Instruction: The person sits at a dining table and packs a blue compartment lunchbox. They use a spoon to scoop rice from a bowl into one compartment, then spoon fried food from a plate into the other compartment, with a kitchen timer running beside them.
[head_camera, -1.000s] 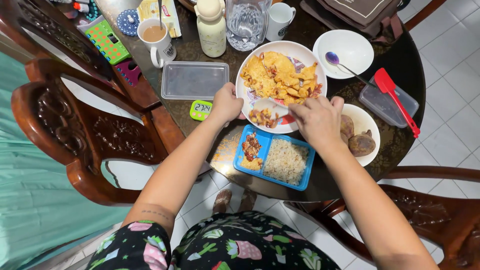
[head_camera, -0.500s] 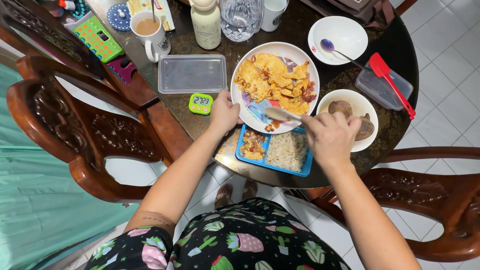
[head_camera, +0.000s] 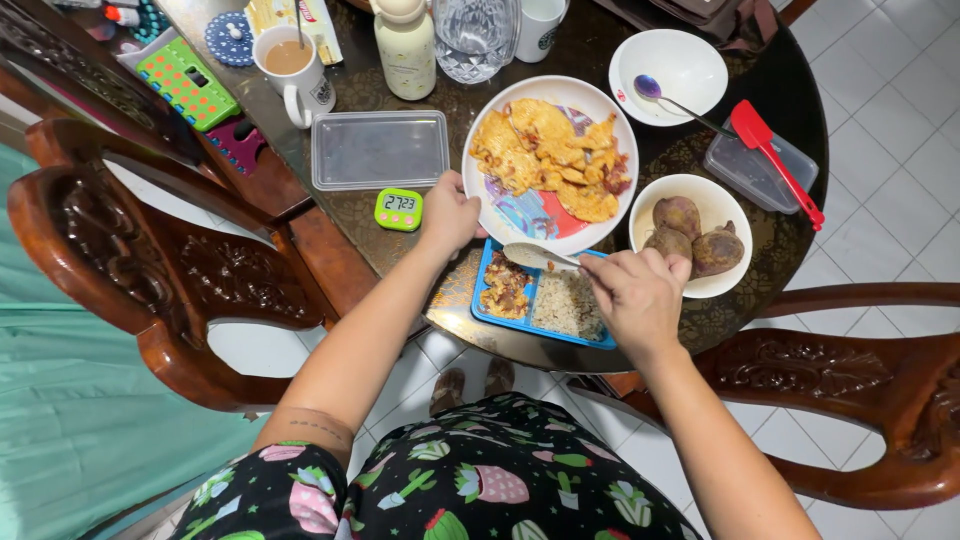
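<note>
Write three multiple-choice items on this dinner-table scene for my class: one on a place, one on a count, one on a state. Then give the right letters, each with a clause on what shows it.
1. Where does the blue lunch tray lie?
A. At the near table edge, below the big white plate
B. Beside the mug
C. On the chair

2. How many compartments of the tray show food?
A. One
B. Two
C. Four

3. What is the right hand doing?
A. Resting flat and empty
B. Holding a spoon over the tray
C. Gripping the red spatula

Answers:
1 A, since the tray sits at the table edge in front of the person, just under the plate of fried food.
2 B, since one holds rice and one a browner food.
3 B, since the spoon's bowl juts from the fingers above the tray, while the left hand touches the plate's rim.
</note>
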